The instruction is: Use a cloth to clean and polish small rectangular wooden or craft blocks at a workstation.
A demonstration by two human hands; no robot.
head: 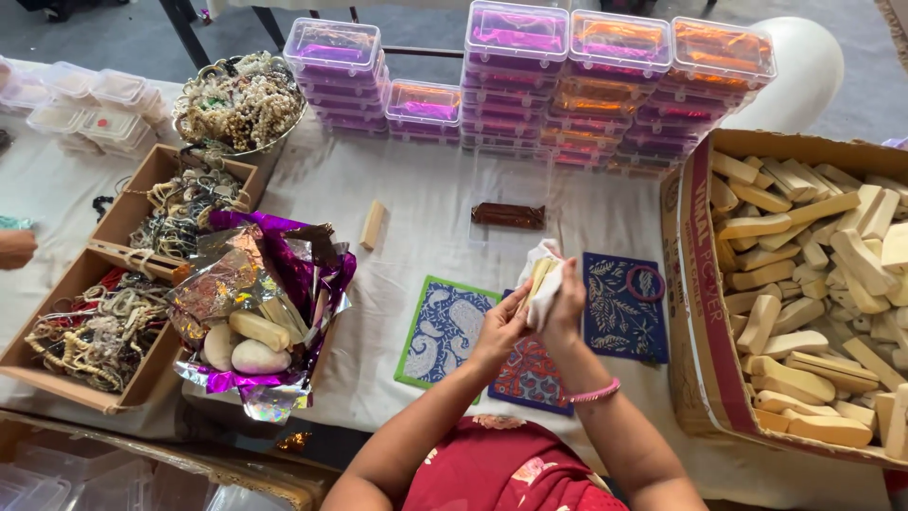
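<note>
Both my hands are raised over the white-covered table (426, 203), close together. My left hand (503, 325) holds the lower end of a pale wooden stick (540, 275). My right hand (566, 305), with a pink bangle at its wrist, presses a white cloth (547, 295) around that stick. Under my hands lie patterned cards: a blue and white one with a green border (443, 331), a dark blue one (619, 308) with a round ring (645, 283) on it, and a red and blue one (532, 377).
A cardboard box (695, 312) full of pale wooden sticks stands at right. Purple foil (284, 284) with pale lumps lies at left, beside brown trays (113, 284) and a bowl (241, 99) of jewellery. Stacked clear boxes (567, 76) line the back. Another person's hand (14, 248) shows far left.
</note>
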